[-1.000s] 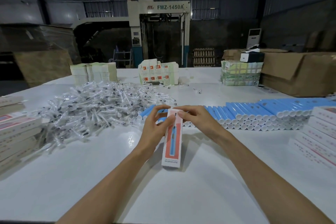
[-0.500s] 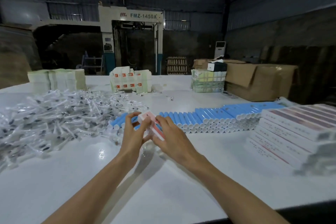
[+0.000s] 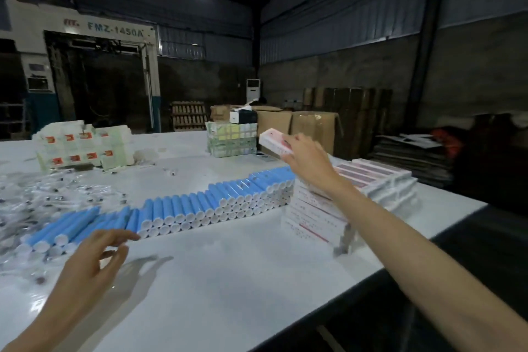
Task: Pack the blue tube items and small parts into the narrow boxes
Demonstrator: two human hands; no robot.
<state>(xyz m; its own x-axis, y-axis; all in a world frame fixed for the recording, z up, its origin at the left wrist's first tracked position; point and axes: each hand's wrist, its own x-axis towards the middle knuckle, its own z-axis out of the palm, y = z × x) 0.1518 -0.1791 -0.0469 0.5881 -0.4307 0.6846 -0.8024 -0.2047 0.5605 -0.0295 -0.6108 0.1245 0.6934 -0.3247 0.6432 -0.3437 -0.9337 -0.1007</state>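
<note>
We are holding our right arm out long and nearly straight over the table [image 3: 243, 280], with the right hand [image 3: 307, 161] raised above the stack [image 3: 380, 180] of packed boxes by the right edge. Its fingers are gripping one narrow box [image 3: 274, 141], which is hanging tilted in the air, clear of the stack. Our left hand [image 3: 88, 266] is hovering low near the front, palm turned inward and fingers loosely curled with thumb and forefinger apart, holding nothing. Its fingertips are sitting just beside the capped ends of the blue tubes [image 3: 200, 203]; whether they are touching, we cannot tell. The tubes are lying in a long layered row across the table, and the bagged small parts [image 3: 43, 197] are lying heaped at its left.
</note>
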